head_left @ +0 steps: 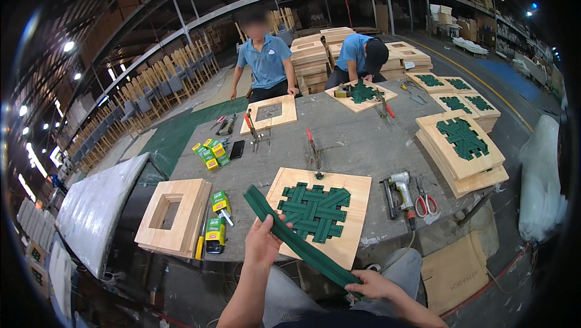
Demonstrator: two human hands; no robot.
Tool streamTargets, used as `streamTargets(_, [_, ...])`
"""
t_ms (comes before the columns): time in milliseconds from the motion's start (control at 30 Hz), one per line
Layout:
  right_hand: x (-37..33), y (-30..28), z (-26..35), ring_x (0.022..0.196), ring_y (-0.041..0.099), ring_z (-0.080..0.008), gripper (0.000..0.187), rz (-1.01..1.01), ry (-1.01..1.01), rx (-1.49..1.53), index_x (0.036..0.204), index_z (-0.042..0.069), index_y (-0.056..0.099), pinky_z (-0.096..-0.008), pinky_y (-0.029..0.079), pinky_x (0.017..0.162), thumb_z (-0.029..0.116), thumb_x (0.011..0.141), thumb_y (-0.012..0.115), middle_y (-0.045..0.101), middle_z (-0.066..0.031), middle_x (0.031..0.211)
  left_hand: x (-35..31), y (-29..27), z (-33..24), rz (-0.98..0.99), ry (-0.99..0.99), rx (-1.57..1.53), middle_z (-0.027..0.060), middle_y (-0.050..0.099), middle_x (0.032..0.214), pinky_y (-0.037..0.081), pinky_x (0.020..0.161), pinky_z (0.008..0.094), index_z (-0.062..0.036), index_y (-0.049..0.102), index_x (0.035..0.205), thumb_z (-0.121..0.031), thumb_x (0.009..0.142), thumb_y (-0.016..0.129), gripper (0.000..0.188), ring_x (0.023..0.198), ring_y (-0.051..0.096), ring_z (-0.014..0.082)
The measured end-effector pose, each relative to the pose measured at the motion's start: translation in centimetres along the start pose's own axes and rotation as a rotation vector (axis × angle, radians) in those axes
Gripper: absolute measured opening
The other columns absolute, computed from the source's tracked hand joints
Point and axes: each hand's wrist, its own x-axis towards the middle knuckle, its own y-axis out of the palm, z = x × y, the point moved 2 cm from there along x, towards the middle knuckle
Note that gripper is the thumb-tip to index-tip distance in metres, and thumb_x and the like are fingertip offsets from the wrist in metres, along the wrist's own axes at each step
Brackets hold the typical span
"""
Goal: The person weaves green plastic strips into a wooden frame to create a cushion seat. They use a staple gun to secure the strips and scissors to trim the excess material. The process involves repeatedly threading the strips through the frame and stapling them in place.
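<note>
A long green webbing strap point(305, 249) stretches slantwise between my two hands, in front of the near table edge. My left hand point(264, 242) is closed round it below its upper end, which sticks up past the fist. At the lower right end, my right hand point(370, 284) pinches the strap between thumb and fingers. Just beyond lies a square wooden panel point(354, 207), with green straps point(315, 212) woven crosswise over its middle. The held strap hides the panel's near left part.
A pneumatic staple gun point(400, 190) and red-handled scissors point(426, 204) lie to the right. At left are stacked wooden frames point(158, 207) and green-yellow boxes point(219, 202). Woven panels point(460, 146) are piled at far right. Two people in blue shirts point(265, 61) work across the table point(272, 146).
</note>
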Motion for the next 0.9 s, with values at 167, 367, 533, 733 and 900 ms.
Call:
streamTargets(167, [0.2, -1.5, -0.2, 0.085, 0.068, -0.0186, 0.054, -0.017, 0.005, -0.437, 0.127, -0.002, 0.062, -0.0352, 0.054, 0.077, 0.039, 0.095, 0.076, 0.074, -0.0115, 0.097, -1.5, 1.2, 1.0, 0.012, 0.002, -0.006, 0.0136, 0.072, 0.109, 0.061, 0.09, 0.0466, -0.0022, 0.063, 0.119, -0.013, 0.106, 0.058, 0.017, 0.098, 0.073, 0.0316])
streamTargets(367, [2.1, -1.3, -2.1, 0.076, 0.054, -0.006, 0.032, 0.08, -0.031, -0.05, 0.113, -0.001, 0.065, -0.0276, 0.046, 0.068, 0.024, 0.097, 0.076, 0.063, -0.0008, 0.082, -0.3, -1.2, -0.8, -0.06, 0.127, 0.07, 0.0114, 0.073, 0.101, 0.063, 0.082, 0.0411, -0.0021, 0.065, 0.113, -0.009, 0.102, 0.064, 0.014, 0.088, 0.074, 0.0278])
streamTargets(533, [2.3, -0.7, -2.8, 0.076, 0.057, -0.0069, 0.03, 0.143, -0.125, 0.11, 0.112, -0.001, 0.065, -0.0259, 0.045, 0.069, 0.021, 0.096, 0.078, 0.064, 0.0004, 0.084, -1.7, -0.2, -0.5, -0.102, 0.088, 0.163, 0.0083, 0.073, 0.109, 0.06, 0.084, 0.037, -0.0022, 0.066, 0.118, -0.003, 0.098, 0.069, 0.021, 0.094, 0.072, 0.0202])
streamTargets(733, [3.6, 1.7, 0.5, 0.074, 0.066, -0.011, 0.02, 0.017, -0.105, 0.363, 0.109, -0.003, 0.065, -0.0277, 0.054, 0.067, 0.014, 0.1, 0.071, 0.069, -0.0033, 0.085, 0.6, 0.6, 2.5, -0.122, 0.213, 0.297, 0.0053, 0.074, 0.103, 0.059, 0.076, 0.0291, -0.0007, 0.066, 0.118, -0.005, 0.099, 0.067, 0.02, 0.086, 0.071, 0.0133])
streamTargets(900, [2.4, -1.0, -1.5, 0.072, 0.066, -0.0119, 0.019, -0.288, -0.057, 0.428, 0.114, -0.003, 0.061, -0.0298, 0.056, 0.06, 0.007, 0.099, 0.069, 0.069, -0.0064, 0.088, 7.2, -2.4, 4.7, -0.042, 0.001, 0.728, 0.0021, 0.068, 0.082, 0.055, 0.061, 0.0261, -0.0011, 0.069, 0.106, -0.013, 0.096, 0.073, 0.016, 0.068, 0.064, 0.0102])
